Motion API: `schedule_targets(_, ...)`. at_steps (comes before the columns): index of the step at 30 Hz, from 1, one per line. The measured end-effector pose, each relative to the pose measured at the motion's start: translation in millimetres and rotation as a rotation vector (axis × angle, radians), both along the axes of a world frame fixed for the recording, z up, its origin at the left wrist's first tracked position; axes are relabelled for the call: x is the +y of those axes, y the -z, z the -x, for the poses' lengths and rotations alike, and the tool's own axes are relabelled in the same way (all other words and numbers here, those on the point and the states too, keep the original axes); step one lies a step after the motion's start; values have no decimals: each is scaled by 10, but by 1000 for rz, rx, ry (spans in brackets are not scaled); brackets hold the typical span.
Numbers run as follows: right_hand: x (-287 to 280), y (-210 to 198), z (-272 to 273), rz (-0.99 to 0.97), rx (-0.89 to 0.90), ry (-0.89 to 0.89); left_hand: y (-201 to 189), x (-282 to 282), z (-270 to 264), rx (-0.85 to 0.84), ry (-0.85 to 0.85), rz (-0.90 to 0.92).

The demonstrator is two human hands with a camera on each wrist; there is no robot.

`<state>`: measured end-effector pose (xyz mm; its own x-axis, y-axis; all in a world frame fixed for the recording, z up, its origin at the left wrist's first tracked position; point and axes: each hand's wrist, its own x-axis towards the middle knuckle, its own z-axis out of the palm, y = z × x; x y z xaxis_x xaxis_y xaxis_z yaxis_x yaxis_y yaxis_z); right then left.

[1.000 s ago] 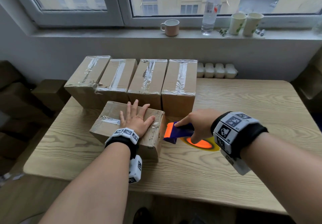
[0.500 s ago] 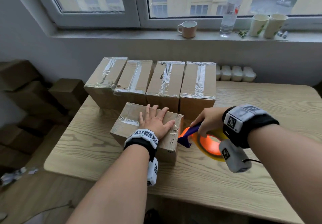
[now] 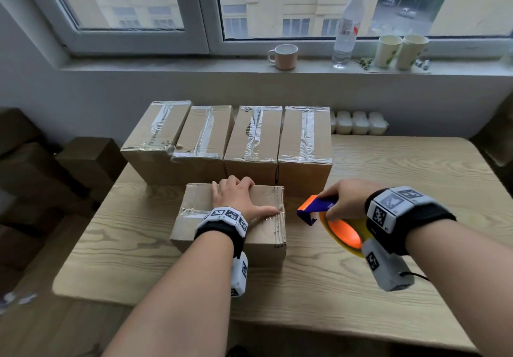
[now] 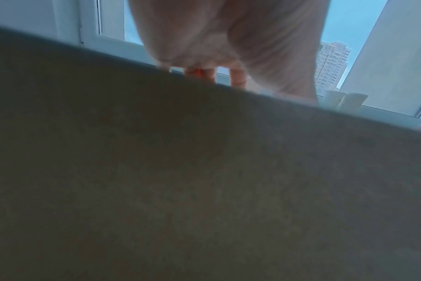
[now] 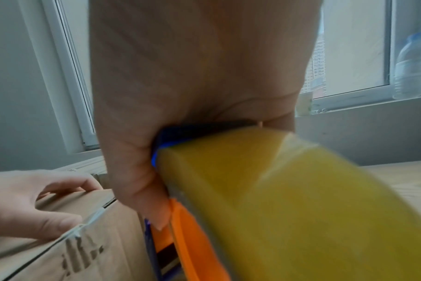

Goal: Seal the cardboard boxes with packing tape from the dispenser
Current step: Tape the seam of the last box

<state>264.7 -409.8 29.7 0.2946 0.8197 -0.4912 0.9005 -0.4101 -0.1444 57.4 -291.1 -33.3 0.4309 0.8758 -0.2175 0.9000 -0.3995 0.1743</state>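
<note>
The left hand (image 3: 238, 201) lies on the brown cardboard box (image 3: 266, 234), fingers hooked over its far edge. Just right of the box, the right hand (image 3: 344, 198) grips the blue-and-orange tape dispenser (image 3: 319, 209).

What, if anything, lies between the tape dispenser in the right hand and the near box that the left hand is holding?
Nothing visible. Only bare table separates the tape dispenser, gripped by the right hand, from the near box, on which the left hand rests.
</note>
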Motion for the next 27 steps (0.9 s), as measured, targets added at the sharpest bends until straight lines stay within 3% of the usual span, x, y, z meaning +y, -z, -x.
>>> schedule_targets(11, -327, -307, -170, -120, -61, 118, -147, -151, -368, 58, -189, 195)
schedule_targets(14, -390, -386, -184, -163, -75, 133, -170, -151, -428, -13, -6, 237)
schedule_targets(17, -435, -443, -167, -186, -65, 135, -169, -166, -459, 28, 174, 254)
schedule_targets(24, -516, -547, -54, -224, -98, 86, -132, -128, -408, 42, 55, 299)
schedule_targets(27, -538, -635, 15, -256, -114, 38, -265, -149, -416, 37, 27, 213)
